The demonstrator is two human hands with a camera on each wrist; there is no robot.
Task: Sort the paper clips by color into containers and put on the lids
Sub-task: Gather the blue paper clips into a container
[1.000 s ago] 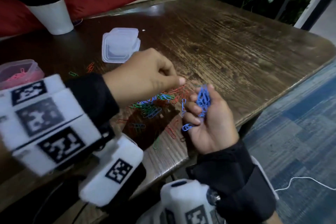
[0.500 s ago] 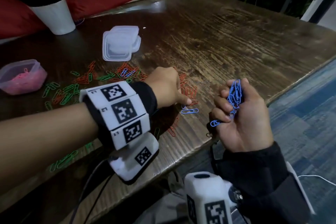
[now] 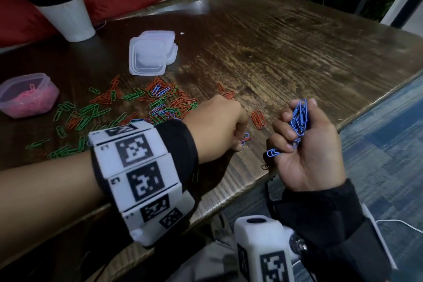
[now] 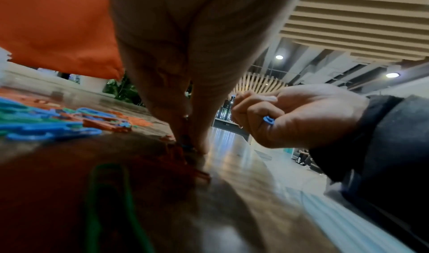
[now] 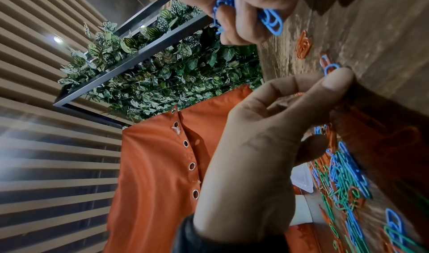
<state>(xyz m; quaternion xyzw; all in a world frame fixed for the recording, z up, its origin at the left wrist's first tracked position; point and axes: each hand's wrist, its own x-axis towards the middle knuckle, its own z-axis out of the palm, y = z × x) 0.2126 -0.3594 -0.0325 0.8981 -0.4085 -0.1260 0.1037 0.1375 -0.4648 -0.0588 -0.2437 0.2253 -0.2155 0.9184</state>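
The left hand point(image 3: 219, 126) has moved in the last second from above the mixed pile down to the near edge of the table point(image 3: 297, 52). Half a second ago a single blue clip point(image 3: 244, 139) lay free beside its fingertips; now the fingertips are on it, next to a red clip. I cannot tell if the pinch is already complete. I judge that one more blue clip is about to join the collection.

The right hand point(image 3: 304, 142) hovers just off the table edge, at 3 o'clock from the left hand. Its grip is closed around a bundle of blue clips point(image 3: 298, 119), as it was before.

The mixed pile point(image 3: 146, 107) of red, green and some blue clips lies at 10 o'clock from the left hand, so the sorting is far from finished.

At 9 o'clock of the pile stands an open container point(image 3: 27, 96) with pink clips inside and no lid. At 12 o'clock is a stack of clear containers or lids point(image 3: 148, 55); it appears empty. The blue clips have no container set out yet.
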